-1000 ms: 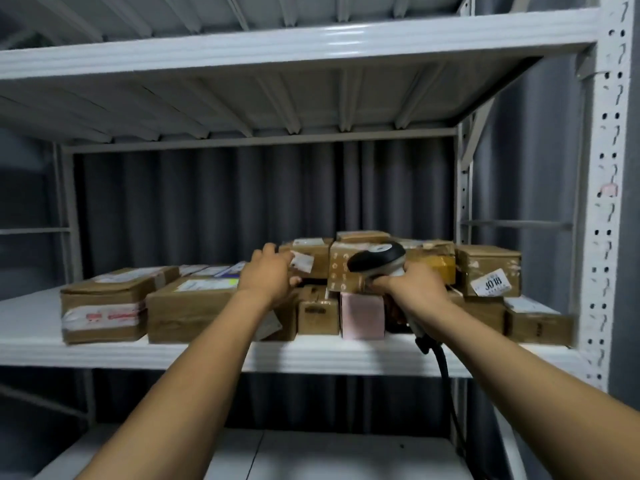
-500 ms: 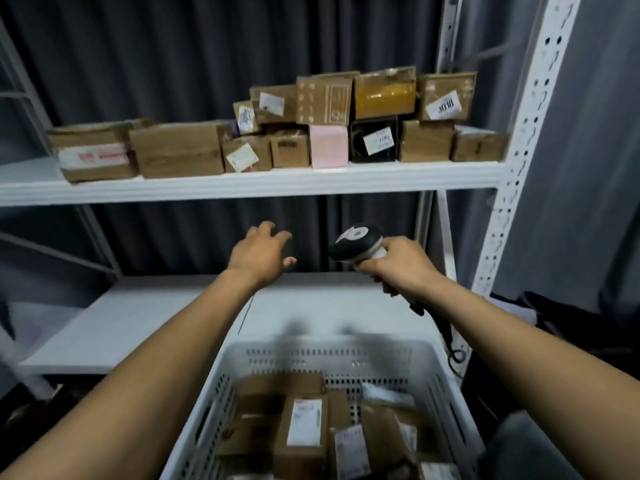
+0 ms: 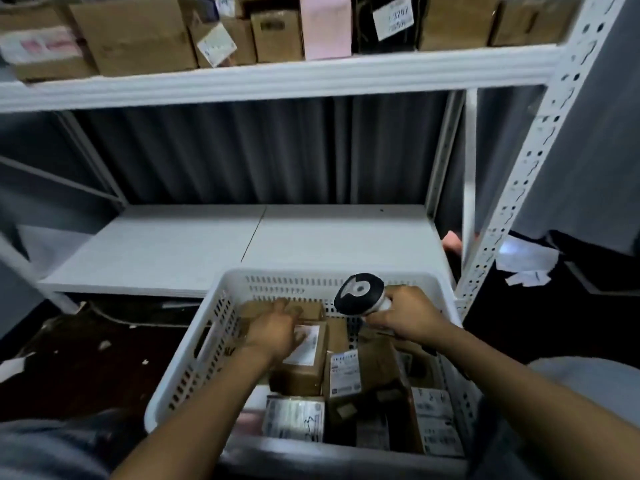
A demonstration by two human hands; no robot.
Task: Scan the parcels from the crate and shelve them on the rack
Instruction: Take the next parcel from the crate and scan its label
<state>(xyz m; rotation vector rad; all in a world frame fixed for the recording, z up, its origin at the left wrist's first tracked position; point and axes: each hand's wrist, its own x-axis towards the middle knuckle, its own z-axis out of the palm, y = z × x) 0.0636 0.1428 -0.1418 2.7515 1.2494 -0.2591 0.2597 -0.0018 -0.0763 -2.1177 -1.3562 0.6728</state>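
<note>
A white perforated crate [image 3: 221, 306] sits in front of me, holding several brown cardboard parcels with white labels. My left hand [image 3: 277, 329] is down inside the crate, resting on a brown parcel [image 3: 304, 362] with a white label; whether its fingers grip the box cannot be seen. My right hand [image 3: 405, 313] grips the handle of a black and white barcode scanner [image 3: 358, 292] over the crate's far right side. The white metal rack [image 3: 277, 81] stands behind the crate, its upper shelf lined with shelved parcels.
The rack's lower shelf [image 3: 242, 247] lies just beyond the crate. A perforated white upright [image 3: 530, 157] rises at the right. A pink box [image 3: 325, 26] stands among the shelved parcels. Paper scraps [image 3: 526, 261] and debris lie on the dark floor.
My view has dropped from the upper shelf to the crate. Both hands came down from shelf height; the left now rests on a parcel in the crate, the right still holds the scanner.
</note>
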